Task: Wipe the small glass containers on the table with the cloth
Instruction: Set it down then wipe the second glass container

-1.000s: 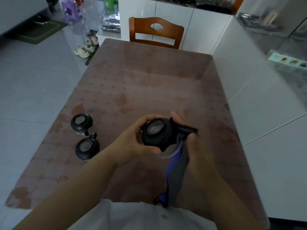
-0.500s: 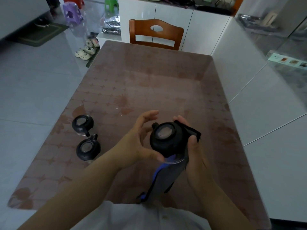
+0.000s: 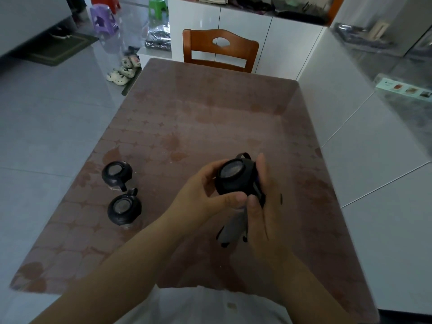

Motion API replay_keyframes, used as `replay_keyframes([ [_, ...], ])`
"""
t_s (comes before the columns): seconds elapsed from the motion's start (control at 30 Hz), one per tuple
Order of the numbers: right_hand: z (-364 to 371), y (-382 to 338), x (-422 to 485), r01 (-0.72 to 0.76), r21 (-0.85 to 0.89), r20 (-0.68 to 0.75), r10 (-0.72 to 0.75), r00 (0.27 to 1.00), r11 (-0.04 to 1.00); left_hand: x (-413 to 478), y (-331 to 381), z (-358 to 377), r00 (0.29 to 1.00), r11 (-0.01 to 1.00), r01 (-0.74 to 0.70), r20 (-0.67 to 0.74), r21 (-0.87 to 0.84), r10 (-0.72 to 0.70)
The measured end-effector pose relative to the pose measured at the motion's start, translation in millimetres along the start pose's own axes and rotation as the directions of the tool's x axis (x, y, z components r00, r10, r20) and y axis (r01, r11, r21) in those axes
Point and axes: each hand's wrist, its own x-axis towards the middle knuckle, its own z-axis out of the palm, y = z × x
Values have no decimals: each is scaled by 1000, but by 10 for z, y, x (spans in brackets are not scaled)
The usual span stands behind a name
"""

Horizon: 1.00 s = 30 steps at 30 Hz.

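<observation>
We see one small glass container [image 3: 232, 177] with a black lid, held above the counter [image 3: 210, 118], near its front edge and a little right of the middle. The lid faces up toward us, and its round middle part looks grey. The left hand [image 3: 203, 195] grips the container from the left, with fingers curled round the far side and the thumb on the near rim. The right hand [image 3: 264, 206] holds a dark cloth [image 3: 233, 230] against the right side of the container. Its fingers stand up along the lid, and the free end of the cloth hangs below both hands.

At the left, two other containers [image 3: 117, 175] with the same black lids stand on the counter, just beside each other and well apart from the hands. A wooden chair [image 3: 221, 51] stands behind the far end of the counter. On the grey surface at the right lies a paper strip [image 3: 406, 88] with small pictures. Its print is too small to read.
</observation>
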Motion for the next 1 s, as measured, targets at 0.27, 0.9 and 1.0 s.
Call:
replay_keyframes([
  [0.27,-20,-1,-42,-102,207,54,92,994,973,-14,-40,-64,1000,999,-11,7,50,11],
  [0.9,-59,54,23,52,55,67,-56,996,997,-47,-165,-151,997,985,-46,46,-165,54],
  [1.0,-127,59,-3,-49,165,18,47,999,985,-69,-150,-183,997,984,-30,60,-176,42],
])
